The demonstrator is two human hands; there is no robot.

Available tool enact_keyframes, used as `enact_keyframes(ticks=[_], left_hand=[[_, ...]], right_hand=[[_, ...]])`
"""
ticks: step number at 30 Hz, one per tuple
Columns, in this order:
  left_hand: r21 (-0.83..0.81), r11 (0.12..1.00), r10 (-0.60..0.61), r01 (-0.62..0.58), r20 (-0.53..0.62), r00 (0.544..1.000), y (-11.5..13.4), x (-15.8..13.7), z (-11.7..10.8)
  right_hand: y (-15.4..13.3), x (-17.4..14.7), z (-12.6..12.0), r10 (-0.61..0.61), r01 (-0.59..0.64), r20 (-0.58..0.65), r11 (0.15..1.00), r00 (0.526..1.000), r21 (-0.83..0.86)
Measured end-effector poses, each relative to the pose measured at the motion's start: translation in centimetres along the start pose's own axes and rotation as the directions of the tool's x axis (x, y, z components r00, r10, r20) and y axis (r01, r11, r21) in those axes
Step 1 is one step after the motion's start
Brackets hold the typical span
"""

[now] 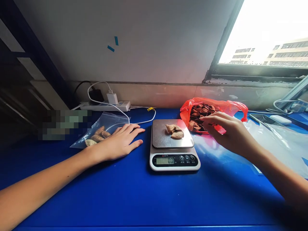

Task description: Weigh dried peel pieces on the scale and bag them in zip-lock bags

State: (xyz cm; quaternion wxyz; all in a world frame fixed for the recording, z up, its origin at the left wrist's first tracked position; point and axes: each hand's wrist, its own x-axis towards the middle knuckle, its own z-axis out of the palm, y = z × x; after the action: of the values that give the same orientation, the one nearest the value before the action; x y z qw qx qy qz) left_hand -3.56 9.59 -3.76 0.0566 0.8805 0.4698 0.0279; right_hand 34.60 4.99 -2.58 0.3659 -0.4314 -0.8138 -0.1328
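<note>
The left hand (123, 141) is laid open beside the scale (158, 138), where pale pieces (177, 134) are set, while the right hand (225, 125) is held at the red bag (222, 104), its grip indiscernible.

On my bench (108, 199) I count one scale (153, 166) with three buttons (187, 158) and, overlapping on its plate (158, 139), two or three tan pieces (177, 135); near the back edge, one red bag (185, 107) with more dark pieces (203, 109) than I can count, one clear bag (107, 119) showing four brown pieces (97, 138), and one power strip (124, 106).
</note>
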Motion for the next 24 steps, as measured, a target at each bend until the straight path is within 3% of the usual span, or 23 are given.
enact_keyframes(ticks=[7,16,24], left_hand=[[-0.005,1.0,0.011,-0.011,-0.013,1.0,-0.2,0.2,0.0],[0.008,0.999,0.031,-0.031,-0.009,0.999,-0.4,0.5,0.2],[0.01,0.999,0.041,-0.04,-0.013,0.999,-0.6,0.5,0.2]], right_hand=[[4.1,-0.9,2.1,0.09,-0.091,-0.016,0.993,0.996,-0.076],[2.6,0.3,3.6,-0.082,0.097,0.212,0.994,0.974,-0.058],[2.2,-0.2,2.7,0.0,0.002,0.056,0.999,0.998,-0.048]])
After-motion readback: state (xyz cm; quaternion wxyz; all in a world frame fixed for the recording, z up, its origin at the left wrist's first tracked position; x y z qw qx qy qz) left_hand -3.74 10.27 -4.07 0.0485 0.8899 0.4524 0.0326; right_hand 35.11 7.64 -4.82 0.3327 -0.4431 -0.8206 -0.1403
